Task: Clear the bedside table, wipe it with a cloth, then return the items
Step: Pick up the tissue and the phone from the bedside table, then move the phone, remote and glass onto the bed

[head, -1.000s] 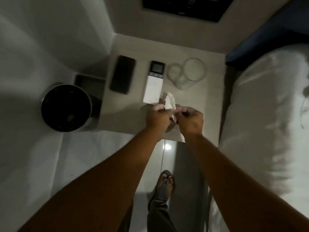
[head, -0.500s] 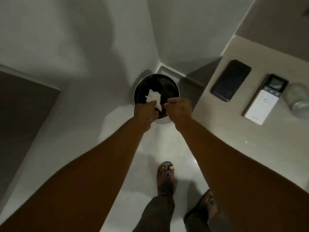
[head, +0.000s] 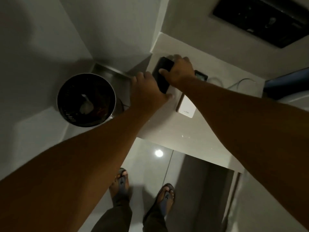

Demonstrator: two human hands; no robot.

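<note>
A black phone (head: pixel 161 79) lies near the left edge of the beige bedside table (head: pixel 205 131). My right hand (head: pixel 178 71) is closed over the phone's far end, thumb on its face. My left hand (head: pixel 147 91) rests flat against the phone's near left side, fingers apart, holding nothing. A white remote (head: pixel 188 106) with a dark screen lies just right of the phone, partly under my right forearm. A clear glass mug (head: pixel 217 80) stands behind the forearm, mostly hidden. The crumpled white tissue (head: pixel 86 106) lies inside the bin.
A round black waste bin (head: pixel 86 99) stands on the floor left of the table, in the wall corner. A dark panel (head: pixel 260 19) is set in the wall above. The bed's edge (head: pixel 291 99) borders the table on the right. My sandalled feet (head: pixel 142 193) stand on glossy tiles.
Both hands held the tissue over the table, then over the bin. The tissue now lies in the bin, and both hands have moved right onto the phone.
</note>
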